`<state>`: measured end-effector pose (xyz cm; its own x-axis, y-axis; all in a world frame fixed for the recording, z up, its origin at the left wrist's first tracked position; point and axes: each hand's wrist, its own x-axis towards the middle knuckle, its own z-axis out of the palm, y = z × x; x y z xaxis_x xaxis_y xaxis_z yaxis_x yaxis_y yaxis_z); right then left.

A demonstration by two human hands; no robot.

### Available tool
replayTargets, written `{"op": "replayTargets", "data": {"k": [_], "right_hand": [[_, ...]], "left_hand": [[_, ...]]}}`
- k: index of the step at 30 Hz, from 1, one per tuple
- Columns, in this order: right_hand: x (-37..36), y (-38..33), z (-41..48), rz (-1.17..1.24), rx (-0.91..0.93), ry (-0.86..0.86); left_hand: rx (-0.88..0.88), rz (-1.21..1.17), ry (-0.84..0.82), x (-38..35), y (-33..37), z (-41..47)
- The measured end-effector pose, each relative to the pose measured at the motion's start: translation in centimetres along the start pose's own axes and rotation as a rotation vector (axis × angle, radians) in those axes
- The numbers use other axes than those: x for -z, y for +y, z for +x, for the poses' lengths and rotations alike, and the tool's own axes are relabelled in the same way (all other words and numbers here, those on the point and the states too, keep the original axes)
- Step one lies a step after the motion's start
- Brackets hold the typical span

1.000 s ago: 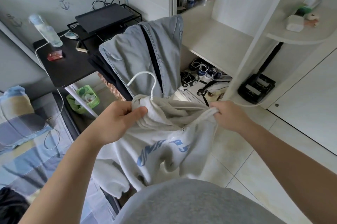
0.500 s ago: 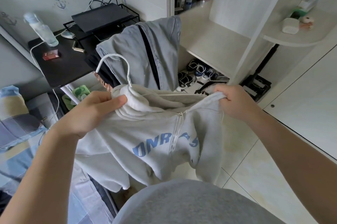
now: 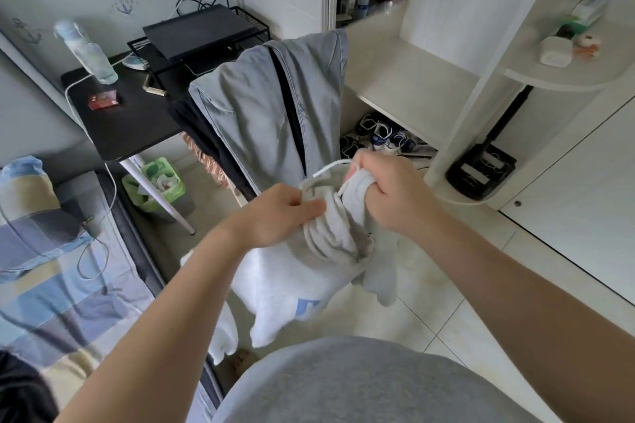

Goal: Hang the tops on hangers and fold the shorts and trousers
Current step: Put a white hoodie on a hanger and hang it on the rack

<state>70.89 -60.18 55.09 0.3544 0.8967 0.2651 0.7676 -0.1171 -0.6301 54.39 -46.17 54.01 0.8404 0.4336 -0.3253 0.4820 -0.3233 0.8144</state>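
Hoodie (image 3: 292, 281), pale grey-white with a patch of blue lettering low on its front, hangs bunched between both hands in the middle of the view, above the tiled floor (image 3: 433, 305); its upper part is gathered into thick folds, and the rest drops in loose folds towards the person's waist; the left hand (image 3: 281, 213) has its grip closed on the gathered fabric from the left, thumb on top and fingers curled beneath; the right hand (image 3: 388, 192) is a fist just beside it, its grip clenched round the bunched neck of the hoodie; the thin white hook of the hanger (image 3: 331, 166) curves out of the fabric at the right hand's knuckles, while the rest of the hanger is hidden inside the cloth; just behind the hands a blue-grey garment (image 3: 254, 106) with a dark stripe is draped over something upright; to the left stands a black counter (image 3: 137, 127) bearing a clear bottle (image 3: 86, 51) and a small red box (image 3: 103, 101); a green bin (image 3: 156, 183) sits under it; a checked bed (image 3: 68, 285) fills the lower left; shoes (image 3: 381, 140) lie under the white shelf at the right.
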Motion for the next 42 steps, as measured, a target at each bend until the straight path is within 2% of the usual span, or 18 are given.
{"op": "replayTargets", "data": {"k": [3, 6, 9, 14, 17, 19, 22, 25, 27, 29, 31, 33, 35, 38, 42], "right_hand": [[0.0, -0.7, 0.1, 0.042, -0.07, -0.023], [-0.6, -0.7, -0.3, -0.042, -0.075, -0.223], [-1.5, -0.9, -0.5, -0.046, -0.062, -0.305], [0.6, 0.0, 0.4, 0.136, -0.097, -0.063], [0.3, -1.0, 0.9, 0.161, -0.068, -0.147], [-0.2, -1.4, 1.0, 0.149, -0.106, -0.218], [-0.6, -1.3, 0.8, 0.126, -0.153, -0.272], [-0.8, -1.1, 0.4, 0.33, -0.283, -0.34], [-0.9, -0.8, 0.2, 0.577, -0.378, -0.433], [-1.4, -0.5, 0.0, 0.716, -0.421, -0.48], [-2.1, -0.5, 0.1, 0.612, -0.418, -0.39], [-2.6, -0.5, 0.4, 0.479, -0.433, -0.222], [-3.0, -0.4, 0.4, 0.454, -0.43, -0.126], [-3.0, -0.5, 0.2, 0.453, -0.428, -0.098], [-1.4, -1.2, 0.7, 0.278, -0.366, -0.228]], "left_hand": [[-0.049, -0.121, 0.214, 0.5, -0.8, 0.0], [-0.133, -0.112, 0.3, 0.8, -1.2, -0.3], [-0.164, -0.025, 0.287, 0.1, -1.2, -0.1], [-0.182, -0.067, 0.176, 1.5, -1.5, -0.2], [-0.233, -0.076, 0.117, 1.4, -0.7, -0.2], [-0.276, -0.075, 0.154, 1.2, -0.6, -0.1], [-0.287, -0.004, 0.246, 0.9, -1.1, 0.1], [-0.286, 0.074, 0.331, 0.6, -1.4, 0.2], [-0.324, 0.253, 0.543, 0.4, -1.8, 0.5], [-0.239, 0.411, 0.825, 0.4, -2.1, 0.5], [-0.121, 0.26, 0.906, -0.3, -2.2, 0.2], [0.005, -0.069, 0.823, -1.9, -2.3, 0.1], [0.081, -0.337, 0.685, -3.9, -2.5, -0.2], [0.075, -0.333, 0.566, -6.2, -3.5, -0.3], [0.044, -0.435, 0.783, -4.6, -3.7, 0.8]]}}
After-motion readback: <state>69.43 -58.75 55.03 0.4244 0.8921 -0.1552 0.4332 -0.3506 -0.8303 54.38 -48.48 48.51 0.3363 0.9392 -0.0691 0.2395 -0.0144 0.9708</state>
